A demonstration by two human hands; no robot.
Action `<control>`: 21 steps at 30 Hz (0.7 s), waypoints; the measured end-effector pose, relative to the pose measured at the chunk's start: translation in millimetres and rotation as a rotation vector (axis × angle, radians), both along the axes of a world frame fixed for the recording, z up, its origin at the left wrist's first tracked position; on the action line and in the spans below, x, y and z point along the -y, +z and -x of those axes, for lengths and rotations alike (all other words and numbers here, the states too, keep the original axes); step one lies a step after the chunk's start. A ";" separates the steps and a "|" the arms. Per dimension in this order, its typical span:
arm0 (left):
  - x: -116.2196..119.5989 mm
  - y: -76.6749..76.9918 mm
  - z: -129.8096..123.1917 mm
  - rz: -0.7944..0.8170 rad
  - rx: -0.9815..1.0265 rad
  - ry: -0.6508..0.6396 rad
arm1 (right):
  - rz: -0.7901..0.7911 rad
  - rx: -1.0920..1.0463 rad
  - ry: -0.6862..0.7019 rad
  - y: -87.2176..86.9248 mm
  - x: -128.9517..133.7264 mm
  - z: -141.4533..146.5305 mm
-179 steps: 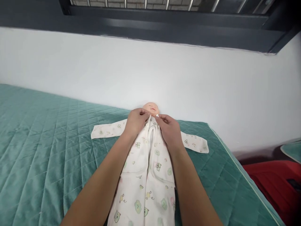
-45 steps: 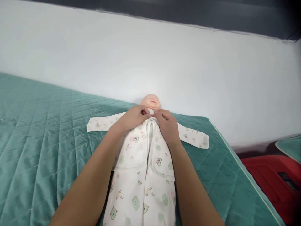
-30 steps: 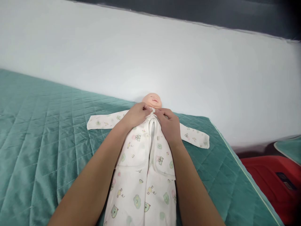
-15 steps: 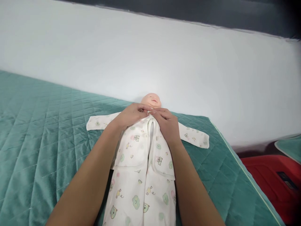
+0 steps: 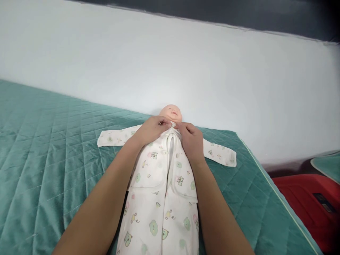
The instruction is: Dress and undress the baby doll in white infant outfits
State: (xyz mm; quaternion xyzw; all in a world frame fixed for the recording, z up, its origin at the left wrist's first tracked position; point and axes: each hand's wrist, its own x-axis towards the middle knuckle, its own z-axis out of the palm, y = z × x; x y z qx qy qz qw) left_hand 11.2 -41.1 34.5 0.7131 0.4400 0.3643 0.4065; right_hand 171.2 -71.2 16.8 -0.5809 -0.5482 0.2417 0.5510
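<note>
Since the printed jacket (image 5: 150, 170) looks light, soft and floppy, it probably handles best by the two collar edges (image 5: 173, 124), where the left hand (image 5: 152, 129) and the right hand (image 5: 191, 140) each pinch cloth between thumb and fingers. It lies just below the doll's head (image 5: 171, 112) and over the printed trousers (image 5: 159, 226), sleeves (image 5: 220, 155) spread on the green quilt (image 5: 61, 152) near the white wall (image 5: 159, 60).

Before us a doll (image 5: 171, 111) lies face up on a green quilted cover (image 5: 53, 170), its white top (image 5: 151, 170) (printed with small green and pink figures) parted below the neck, 2 sleeves (image 5: 114, 138) spread wide, hem overlapping matching bottoms (image 5: 146, 226).
</note>
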 end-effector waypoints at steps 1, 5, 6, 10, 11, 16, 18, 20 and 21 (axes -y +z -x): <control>-0.3 -0.2 -0.2 -0.006 0.000 -0.002 | -0.001 0.003 0.002 0.4 0.4 0.4; -1.1 -0.8 -2.1 -0.039 0.011 -0.019 | -0.025 0.045 0.016 1.3 1.7 1.3; -1.3 -0.9 -2.8 -0.046 0.005 -0.018 | -0.031 0.062 0.021 1.4 1.8 1.3; -2.9 -2.2 -5.4 -0.096 -0.064 0.019 | -0.022 0.113 0.015 1.0 1.6 0.7; -3.7 -2.9 -5.7 -0.110 -0.083 0.025 | -0.018 0.121 0.009 0.8 1.4 0.5; -8.0 -8.3 -5.1 -0.132 -0.037 0.031 | -0.018 0.137 -0.005 -0.3 -0.1 0.1; -8.7 -9.5 -4.5 -0.123 -0.018 0.057 | -0.024 0.134 0.006 -0.9 -0.4 -0.1; -8.1 -9.2 -4.0 -0.109 -0.013 0.082 | -0.032 0.131 0.017 -1.6 -0.7 -0.5; -7.5 -8.5 -3.9 -0.103 -0.007 0.082 | -0.033 0.129 0.017 -1.9 -0.8 -0.6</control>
